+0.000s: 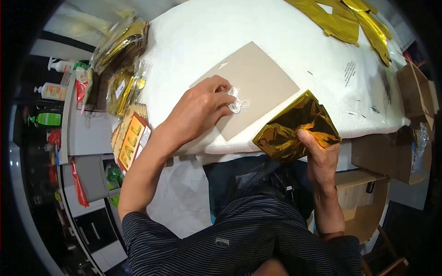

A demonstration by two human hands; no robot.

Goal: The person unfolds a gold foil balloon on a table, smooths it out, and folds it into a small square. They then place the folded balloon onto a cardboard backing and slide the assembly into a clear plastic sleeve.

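A beige card with a hang hole near its upper left edge lies on the white-covered table. On it rests a small bundle of white string. My left hand is over the card's left part, its curled fingers pinching the string bundle. My right hand grips a folded gold foil sheet, thumb on top, at the table's near edge. The foil is beside the card's lower right edge. The fingers under the foil are hidden.
Gold foil pieces lie at the table's far right. Plastic-wrapped packs and printed "FALL" cards are at the left. Cardboard boxes stand at the right, bottles on the far left.
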